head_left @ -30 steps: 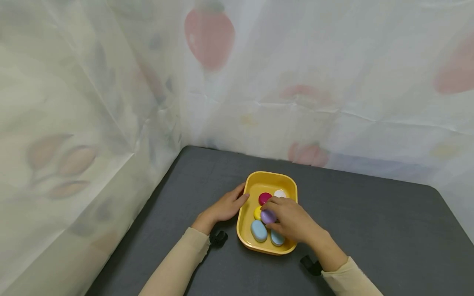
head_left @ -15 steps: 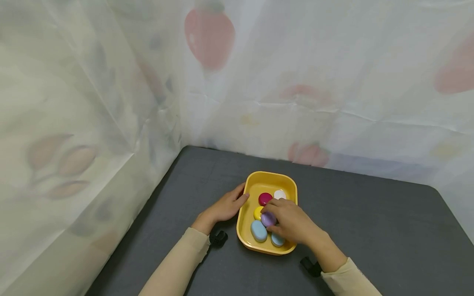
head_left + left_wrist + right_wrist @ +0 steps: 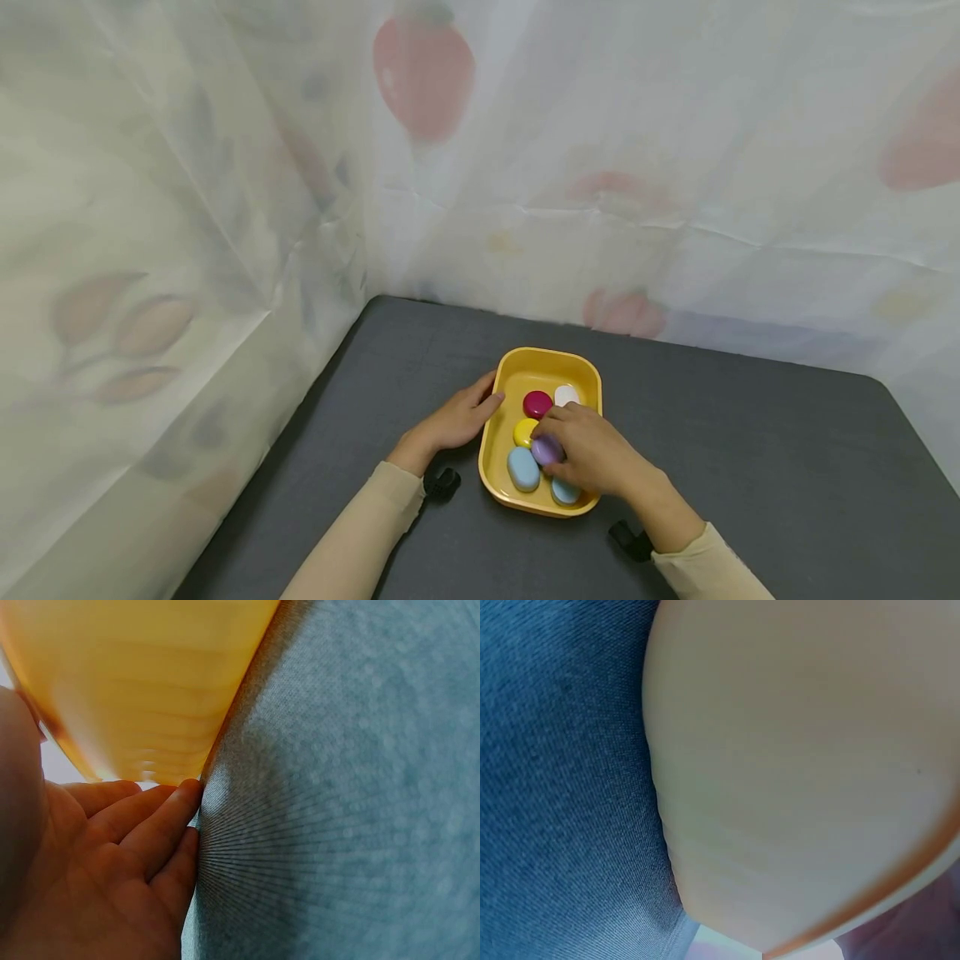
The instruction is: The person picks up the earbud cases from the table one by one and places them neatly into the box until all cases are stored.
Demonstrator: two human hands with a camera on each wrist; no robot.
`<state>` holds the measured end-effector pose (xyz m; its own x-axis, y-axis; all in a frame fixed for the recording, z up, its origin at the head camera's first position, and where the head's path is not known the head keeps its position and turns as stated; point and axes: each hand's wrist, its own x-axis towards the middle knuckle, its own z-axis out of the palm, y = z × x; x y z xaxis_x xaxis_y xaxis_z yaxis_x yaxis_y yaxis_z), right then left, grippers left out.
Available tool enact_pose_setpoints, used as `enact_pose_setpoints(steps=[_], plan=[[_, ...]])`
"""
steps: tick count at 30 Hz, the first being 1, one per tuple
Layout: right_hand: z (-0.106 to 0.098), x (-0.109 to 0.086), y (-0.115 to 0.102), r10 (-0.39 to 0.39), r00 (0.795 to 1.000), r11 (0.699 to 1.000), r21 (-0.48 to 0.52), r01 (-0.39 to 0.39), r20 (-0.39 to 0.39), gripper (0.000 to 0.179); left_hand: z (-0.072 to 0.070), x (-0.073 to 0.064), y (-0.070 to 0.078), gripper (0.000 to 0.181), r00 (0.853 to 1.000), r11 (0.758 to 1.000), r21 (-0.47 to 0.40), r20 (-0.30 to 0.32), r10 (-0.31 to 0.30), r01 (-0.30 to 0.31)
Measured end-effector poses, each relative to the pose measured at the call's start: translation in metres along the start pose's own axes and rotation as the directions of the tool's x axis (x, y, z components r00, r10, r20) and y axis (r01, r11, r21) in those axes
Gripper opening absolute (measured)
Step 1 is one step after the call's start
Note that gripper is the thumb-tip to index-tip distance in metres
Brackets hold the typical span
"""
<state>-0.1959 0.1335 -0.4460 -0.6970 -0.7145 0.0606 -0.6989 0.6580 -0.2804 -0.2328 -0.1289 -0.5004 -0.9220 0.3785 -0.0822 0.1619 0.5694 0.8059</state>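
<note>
In the head view my left hand holds the left side of a yellow tray, thumb over the rim. Its fingers lie along the outer wall in the left wrist view. My right hand reaches in over the right rim and grips a smooth purple disc between fingertips and thumb. Around it lie a yellow disc, a magenta disc, a light blue oval piece, a white piece and a second light blue piece, the last two partly hidden by the hand.
The tray stands on a dark grey cloth-covered table. White sheets with faded fruit prints hang behind and to the left. In the right wrist view the tray's outer wall takes up most of the picture.
My right hand has shifted the purple disc slightly right and toward me, showing more of the yellow disc. The right-hand blue piece sits a little farther right. My left hand stays put.
</note>
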Motion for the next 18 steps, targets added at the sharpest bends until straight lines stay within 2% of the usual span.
enact_pose_setpoints(steps=[11, 18], plan=[[-0.0001, -0.0016, -0.0003, -0.019, 1.0, 1.0, 0.0, 0.019, 0.002, 0.039, 0.0002, 0.0008, -0.0017, 0.064, 1.0, 1.0, 0.006, -0.007, 0.004, -0.004], [-0.0026, -0.0035, 0.0002, -0.041, 0.999, 0.999, -0.007, 0.041, -0.024, 0.04, -0.0005, -0.0001, -0.0007, 0.062, 1.0, 1.0, -0.004, -0.006, 0.009, -0.009]])
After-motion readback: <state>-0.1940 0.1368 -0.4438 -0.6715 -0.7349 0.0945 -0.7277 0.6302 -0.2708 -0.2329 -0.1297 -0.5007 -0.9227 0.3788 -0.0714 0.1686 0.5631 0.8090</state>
